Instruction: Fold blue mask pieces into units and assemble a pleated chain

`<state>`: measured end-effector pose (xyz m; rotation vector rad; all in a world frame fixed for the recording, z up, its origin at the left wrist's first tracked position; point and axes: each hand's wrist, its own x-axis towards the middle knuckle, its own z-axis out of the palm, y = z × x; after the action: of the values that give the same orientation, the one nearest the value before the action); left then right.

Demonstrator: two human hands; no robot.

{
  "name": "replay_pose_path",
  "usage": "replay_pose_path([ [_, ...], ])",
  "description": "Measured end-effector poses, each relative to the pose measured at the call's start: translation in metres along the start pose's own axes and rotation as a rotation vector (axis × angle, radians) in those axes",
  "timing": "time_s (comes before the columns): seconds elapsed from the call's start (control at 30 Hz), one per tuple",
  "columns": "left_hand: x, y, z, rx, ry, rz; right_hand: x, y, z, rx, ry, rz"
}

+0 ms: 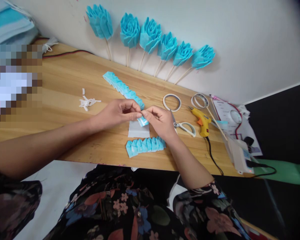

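Observation:
Fingertips of my left hand (pixel 122 113) and my right hand (pixel 160 120) meet at the near end of a long blue folded strip (pixel 122 87). Both hands are closed in a pinch on it. The strip runs away to the upper left along the table, pleated into overlapping points. Under my fingers its end shows a white patch. Beneath it lies a pale grey-white sheet (pixel 138 129). A shorter blue pleated strip (pixel 145 145) rests nearer the table's front edge. White-handled scissors (pixel 187 128) lie beside my right hand, their blades partly hidden by it.
Several blue flowers on sticks (pixel 130 31) lean against the wall. To the right are tape rolls (pixel 172 102), a yellow glue gun (pixel 202 121) with its cord, and a power strip (pixel 241 156). White scraps (pixel 87 102) lie at left, below a blue-and-white bundle (pixel 12 21).

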<state>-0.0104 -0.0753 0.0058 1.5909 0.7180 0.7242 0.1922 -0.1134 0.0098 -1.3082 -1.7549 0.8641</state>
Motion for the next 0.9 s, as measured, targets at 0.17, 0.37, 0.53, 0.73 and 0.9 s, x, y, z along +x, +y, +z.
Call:
replay_pose_path([
  [0.17,0.0019,-0.0045,0.0012,-0.024,0.007,0.025,-0.0010,0.0033,0.0026,-0.159,-0.008,-0.059],
  [0.37,0.0013,-0.0054,-0.0010,0.009,-0.014,0.002,-0.0021,0.0064,0.0038,-0.245,0.013,-0.110],
  [0.53,0.0007,-0.0005,-0.0019,0.018,0.010,-0.001,-0.0025,0.0006,0.0018,-0.141,0.035,-0.083],
  [0.73,0.0016,-0.0024,-0.0003,0.069,-0.028,-0.012,-0.0028,-0.0016,0.0006,-0.097,0.044,-0.055],
  [0.9,0.0007,-0.0007,-0.0012,0.068,0.077,-0.023,-0.0007,0.0034,-0.0022,0.094,0.039,-0.025],
])
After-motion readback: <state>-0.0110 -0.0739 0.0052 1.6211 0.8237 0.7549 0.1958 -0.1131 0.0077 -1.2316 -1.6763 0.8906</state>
